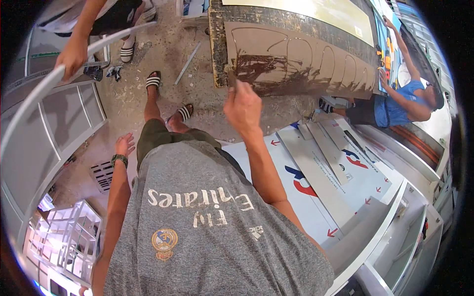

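My right hand is closed around a short brush-like tool, its working end at the left edge of a brown board. Wavy beads of glue run along that board, and dark wet streaks are smeared over its near left part. The board lies on a worn, stained workbench. Down at my left side hangs my left hand, fingers apart and holding nothing, with a dark watch on the wrist.
At the upper left another person's hand grips a long white strip. A person in blue leans on the bench's right end. White panels lie to my right, framed grey panels stand left, and a metal strip lies on the floor.
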A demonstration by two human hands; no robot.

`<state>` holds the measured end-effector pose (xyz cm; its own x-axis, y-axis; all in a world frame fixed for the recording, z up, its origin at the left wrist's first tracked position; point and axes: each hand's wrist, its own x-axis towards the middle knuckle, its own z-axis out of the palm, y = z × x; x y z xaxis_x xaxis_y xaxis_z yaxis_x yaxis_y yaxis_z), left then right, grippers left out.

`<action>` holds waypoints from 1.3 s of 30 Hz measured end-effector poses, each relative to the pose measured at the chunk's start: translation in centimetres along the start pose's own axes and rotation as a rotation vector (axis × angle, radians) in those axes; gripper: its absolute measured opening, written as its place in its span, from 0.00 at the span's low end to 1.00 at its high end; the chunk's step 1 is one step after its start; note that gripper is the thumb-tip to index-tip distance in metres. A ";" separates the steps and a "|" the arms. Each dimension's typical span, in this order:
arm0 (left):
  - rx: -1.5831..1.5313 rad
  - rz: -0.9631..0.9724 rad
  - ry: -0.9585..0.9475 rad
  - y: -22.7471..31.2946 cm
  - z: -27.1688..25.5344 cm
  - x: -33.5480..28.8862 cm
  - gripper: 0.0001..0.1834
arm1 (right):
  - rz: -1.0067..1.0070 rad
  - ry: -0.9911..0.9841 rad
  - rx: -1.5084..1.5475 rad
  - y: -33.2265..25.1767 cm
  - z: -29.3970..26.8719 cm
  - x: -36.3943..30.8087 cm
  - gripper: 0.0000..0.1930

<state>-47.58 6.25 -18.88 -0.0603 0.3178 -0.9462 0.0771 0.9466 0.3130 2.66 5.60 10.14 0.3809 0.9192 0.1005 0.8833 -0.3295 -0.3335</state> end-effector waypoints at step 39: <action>0.152 0.278 -0.157 10.9 9.7 -4.0 0.14 | 0.819 -0.036 -0.431 38.7 -15.8 10.8 0.18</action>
<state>-36.82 14.80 -12.44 0.1366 0.5387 -0.8313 0.2170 0.8026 0.5557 45.23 -0.66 13.09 0.9288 0.3679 -0.0445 0.3705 -0.9243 0.0912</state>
